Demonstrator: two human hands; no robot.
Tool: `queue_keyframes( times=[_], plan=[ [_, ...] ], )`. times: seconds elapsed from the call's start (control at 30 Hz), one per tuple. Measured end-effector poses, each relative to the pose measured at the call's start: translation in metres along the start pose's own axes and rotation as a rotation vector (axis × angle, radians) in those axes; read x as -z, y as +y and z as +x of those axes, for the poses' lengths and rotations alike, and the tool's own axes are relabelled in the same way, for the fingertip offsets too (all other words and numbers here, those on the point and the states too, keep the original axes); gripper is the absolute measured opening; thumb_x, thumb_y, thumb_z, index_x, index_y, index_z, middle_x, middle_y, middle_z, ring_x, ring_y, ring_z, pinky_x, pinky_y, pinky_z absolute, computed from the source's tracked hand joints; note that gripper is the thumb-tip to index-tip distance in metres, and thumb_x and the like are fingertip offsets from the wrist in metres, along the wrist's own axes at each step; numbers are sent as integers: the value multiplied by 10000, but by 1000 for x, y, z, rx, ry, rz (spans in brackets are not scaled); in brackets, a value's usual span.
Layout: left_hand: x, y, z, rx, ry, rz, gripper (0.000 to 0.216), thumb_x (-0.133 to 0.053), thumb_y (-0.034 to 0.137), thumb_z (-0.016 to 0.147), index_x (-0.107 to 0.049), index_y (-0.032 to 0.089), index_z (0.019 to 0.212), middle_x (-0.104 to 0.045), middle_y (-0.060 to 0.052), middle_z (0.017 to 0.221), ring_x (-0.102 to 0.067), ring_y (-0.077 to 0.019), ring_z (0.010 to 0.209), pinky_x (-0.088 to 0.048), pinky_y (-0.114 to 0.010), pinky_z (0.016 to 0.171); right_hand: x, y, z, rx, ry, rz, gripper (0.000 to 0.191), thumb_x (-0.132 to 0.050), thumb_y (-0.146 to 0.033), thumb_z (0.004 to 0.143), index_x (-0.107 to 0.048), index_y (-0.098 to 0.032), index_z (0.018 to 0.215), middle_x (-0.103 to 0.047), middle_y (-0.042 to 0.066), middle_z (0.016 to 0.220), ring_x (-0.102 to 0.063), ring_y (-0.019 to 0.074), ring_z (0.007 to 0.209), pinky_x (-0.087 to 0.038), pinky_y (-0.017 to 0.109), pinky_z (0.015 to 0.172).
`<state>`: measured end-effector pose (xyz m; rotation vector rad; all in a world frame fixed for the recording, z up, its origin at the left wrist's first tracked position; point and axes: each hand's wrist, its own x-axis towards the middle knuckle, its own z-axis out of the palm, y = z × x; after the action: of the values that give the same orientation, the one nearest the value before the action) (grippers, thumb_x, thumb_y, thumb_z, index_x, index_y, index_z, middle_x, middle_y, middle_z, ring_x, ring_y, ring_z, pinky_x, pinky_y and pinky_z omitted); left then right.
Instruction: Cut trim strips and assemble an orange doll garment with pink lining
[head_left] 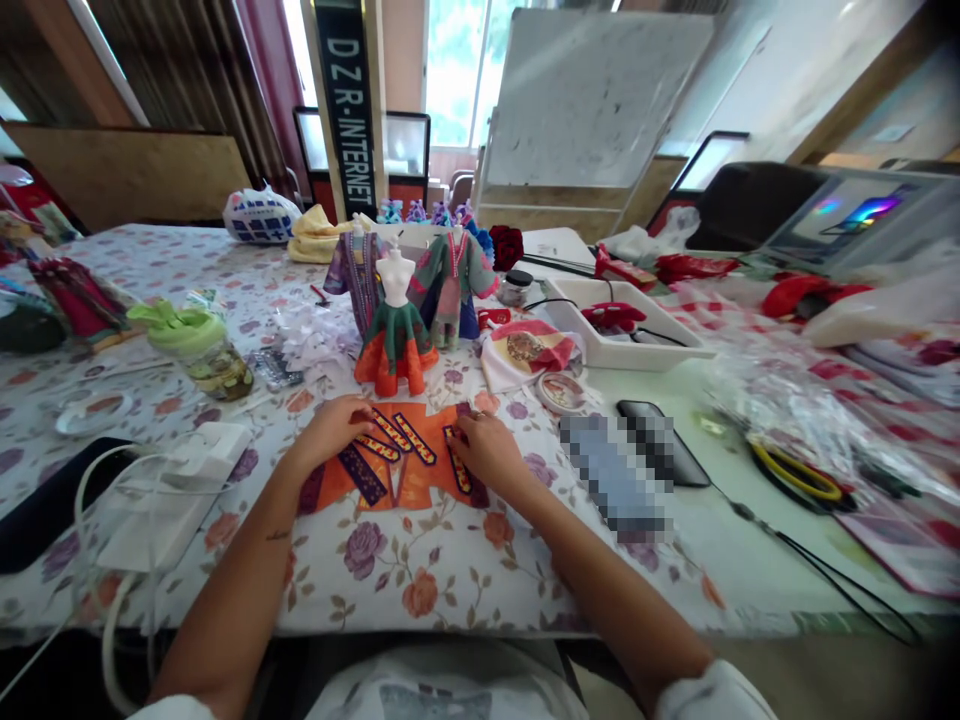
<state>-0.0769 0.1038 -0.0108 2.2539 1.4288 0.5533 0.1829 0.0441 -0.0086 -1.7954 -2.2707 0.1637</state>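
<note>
An orange cloth piece (401, 470) lies flat on the floral tablecloth (420, 570), with several dark purple embroidered trim strips (394, 440) laid across it. My left hand (326, 432) rests on the cloth's left part, fingers spread towards the strips. My right hand (487, 452) sits on the cloth's right end, its fingertips pinching a trim strip (456, 460). Beyond the cloth stands a small white dress form (395, 275) wearing a green and orange skirt (395, 350).
Two more doll garments (454, 285) stand behind the dress form. A jar with a green cloth top (202, 350) is to the left, beside a white power adapter (172, 495) and cables. To the right are a white tray (622, 325), a dark phone (664, 440) and yellow-handled scissors (795, 472).
</note>
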Motion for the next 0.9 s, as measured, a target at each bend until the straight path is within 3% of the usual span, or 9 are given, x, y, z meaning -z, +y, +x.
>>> queue_keyframes(
  times=[0.17, 0.3, 0.4, 0.53, 0.67, 0.8, 0.9],
  plan=[
    [3, -19, -3, 68, 119, -16, 187, -548, 273, 761, -687, 164, 823, -690, -75, 850, -631, -227, 802, -478, -343, 774, -13, 0, 9, -28, 18, 88, 113, -574, -201, 846, -657, -141, 797, -657, 143, 867, -572, 260, 899, -411, 334, 774],
    [-10, -18, 3, 57, 180, -36, 256, -535, 316, 794, -682, 164, 940, -678, -87, 947, -612, -232, 902, -468, -360, 849, -18, 1, 4, -12, 46, 255, 102, -553, -156, 843, -630, -166, 776, -655, 93, 856, -573, 211, 878, -407, 312, 813],
    [-23, -12, 9, 27, 182, -38, 288, -582, 343, 780, -680, 168, 987, -647, -100, 1011, -569, -251, 995, -427, -395, 929, -20, 7, -2, -48, 111, 423, 89, -516, -189, 859, -605, -183, 863, -656, 54, 851, -582, 181, 814, -427, 297, 761],
    [-29, -3, 11, -14, 139, -51, 161, -624, 300, 745, -707, 191, 829, -618, -84, 957, -540, -253, 980, -406, -420, 944, -20, 16, -2, -74, 145, 671, 82, -513, -272, 847, -546, -197, 858, -625, 4, 740, -576, 146, 665, -445, 259, 618],
    [-17, -3, 8, -25, 132, -103, 111, -613, 287, 744, -673, 194, 731, -620, -76, 977, -532, -250, 1001, -388, -436, 971, -11, 24, -1, -65, 135, 943, 197, -594, -351, 788, -534, -201, 901, -539, -46, 622, -529, 121, 560, -427, 239, 550],
    [5, -1, 1, 1, 136, -195, 190, -584, 357, 781, -648, 179, 806, -666, -87, 1026, -591, -237, 984, -423, -418, 950, 10, 33, -6, -79, 49, 1388, 362, -718, -342, 706, -558, -211, 1003, -537, -48, 659, -524, 110, 579, -418, 229, 556],
    [15, 18, -5, 40, 5, -435, 260, -613, 421, 771, -632, 180, 867, -704, -67, 924, -649, -228, 886, -492, -383, 851, 23, 40, -8, -63, 5, 1426, 421, -722, -341, 720, -552, -226, 1087, -580, -29, 742, -525, 104, 582, -402, 213, 522]
  ],
)
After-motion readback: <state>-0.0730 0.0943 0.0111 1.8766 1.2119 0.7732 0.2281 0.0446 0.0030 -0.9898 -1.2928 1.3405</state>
